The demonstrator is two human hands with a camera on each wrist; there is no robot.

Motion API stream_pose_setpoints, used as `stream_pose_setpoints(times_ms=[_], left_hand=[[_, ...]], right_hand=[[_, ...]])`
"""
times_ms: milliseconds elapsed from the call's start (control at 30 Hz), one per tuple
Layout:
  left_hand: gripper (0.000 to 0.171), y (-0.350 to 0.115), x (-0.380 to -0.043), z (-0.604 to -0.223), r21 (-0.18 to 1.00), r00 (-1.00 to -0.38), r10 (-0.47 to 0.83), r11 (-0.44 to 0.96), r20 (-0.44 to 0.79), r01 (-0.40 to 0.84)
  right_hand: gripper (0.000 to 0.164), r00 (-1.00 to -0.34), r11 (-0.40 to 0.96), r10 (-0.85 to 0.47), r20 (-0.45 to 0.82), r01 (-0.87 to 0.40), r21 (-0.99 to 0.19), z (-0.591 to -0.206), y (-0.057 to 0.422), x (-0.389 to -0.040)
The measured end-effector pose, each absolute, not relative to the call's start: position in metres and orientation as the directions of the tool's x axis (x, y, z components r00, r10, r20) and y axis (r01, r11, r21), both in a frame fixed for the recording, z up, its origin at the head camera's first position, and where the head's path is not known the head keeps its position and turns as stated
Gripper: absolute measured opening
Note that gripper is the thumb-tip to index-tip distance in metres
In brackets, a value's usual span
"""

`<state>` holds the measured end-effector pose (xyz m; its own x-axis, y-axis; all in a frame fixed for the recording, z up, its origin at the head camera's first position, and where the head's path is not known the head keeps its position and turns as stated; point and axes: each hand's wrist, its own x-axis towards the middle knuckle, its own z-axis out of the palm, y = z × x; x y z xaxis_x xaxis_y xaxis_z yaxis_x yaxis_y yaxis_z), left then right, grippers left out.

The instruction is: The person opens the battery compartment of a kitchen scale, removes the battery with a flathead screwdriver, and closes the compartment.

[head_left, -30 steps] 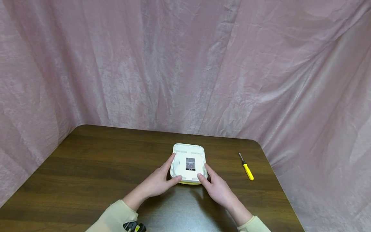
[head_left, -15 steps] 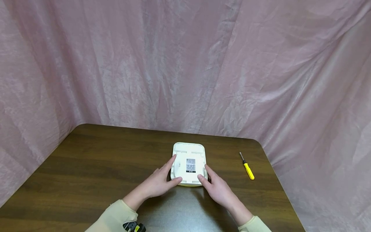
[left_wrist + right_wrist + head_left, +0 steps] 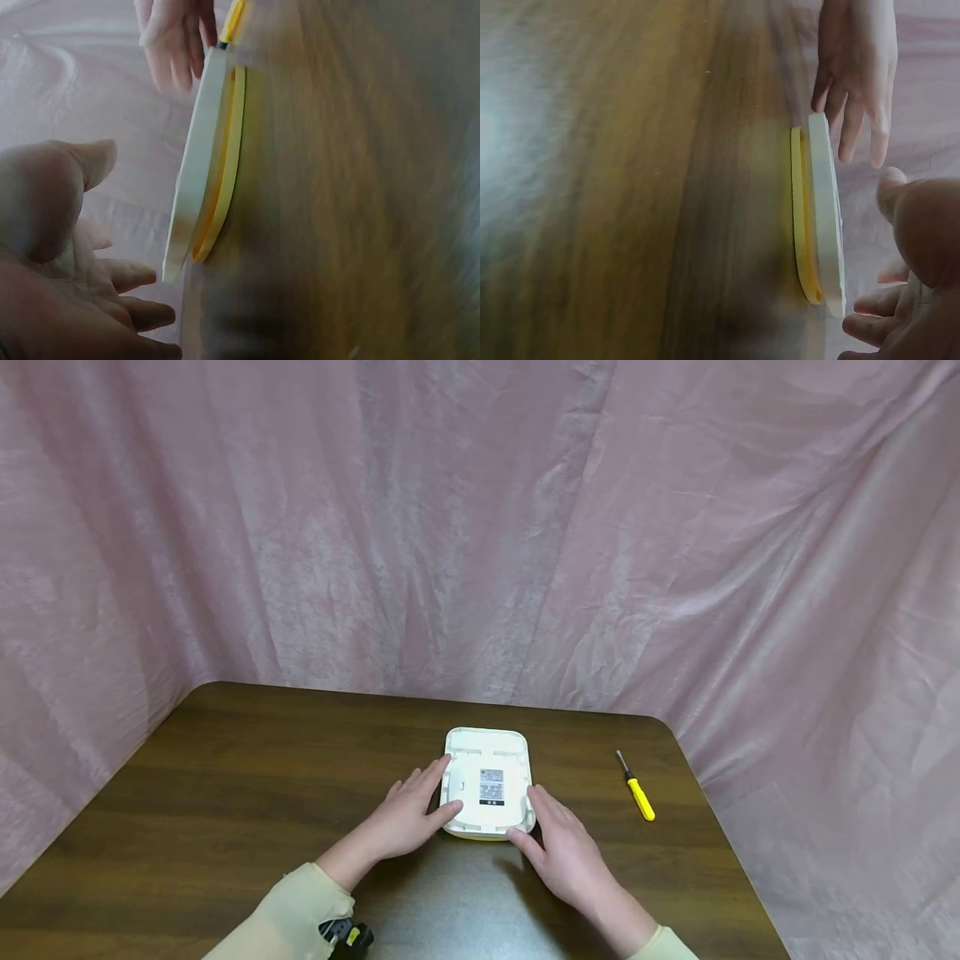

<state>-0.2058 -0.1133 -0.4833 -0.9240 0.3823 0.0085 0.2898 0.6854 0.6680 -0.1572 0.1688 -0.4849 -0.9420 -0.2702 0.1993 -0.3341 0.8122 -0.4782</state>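
Note:
A flat white device (image 3: 468, 797) with rounded corners and a printed label (image 3: 491, 787) on its upper face lies at the middle of the table. Under it a yellow layer (image 3: 231, 172) shows, with a narrow gap between the two along the near side. Beside the device's left edge is my left hand (image 3: 401, 818), fingers spread and thumb apart from them. My right hand (image 3: 568, 856) is at the right edge, its thumb by the near right corner. In both wrist views the fingers are extended and stand off the white edge, gripping nothing.
To the right on the brown wooden table (image 3: 262, 777) lies a screwdriver (image 3: 637, 793) with a yellow handle, its tip pointing away from me. A pink curtain (image 3: 480, 527) hangs behind the table's far edge and along the sides.
Both hands have eased outward from the device: the left thumb has come off its near left corner, and the right thumb has slid toward me. The device stays in place.

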Motion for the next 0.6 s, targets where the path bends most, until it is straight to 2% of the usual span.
stream_pose_setpoints(times_ms=[233,400,600], left_hand=[[0.079,-0.112,-0.227,-0.482,0.592,-0.934,0.352,0.742,0.056,0.315],[0.079,-0.107,-0.241,-0.483,0.550,-0.932,0.350,0.762,0.092,0.341],[0.080,-0.100,-0.256,-0.486,0.512,-0.936,0.344,0.793,0.069,0.329]], right_hand=[[0.072,-0.906,0.850,-0.354,0.233,-0.415,-0.324,-0.483,0.173,-0.144],[0.070,-0.885,0.847,-0.395,0.245,-0.454,-0.277,-0.480,0.175,-0.136],[0.072,-0.865,0.841,-0.426,0.265,-0.486,-0.237,-0.479,0.177,-0.127]])
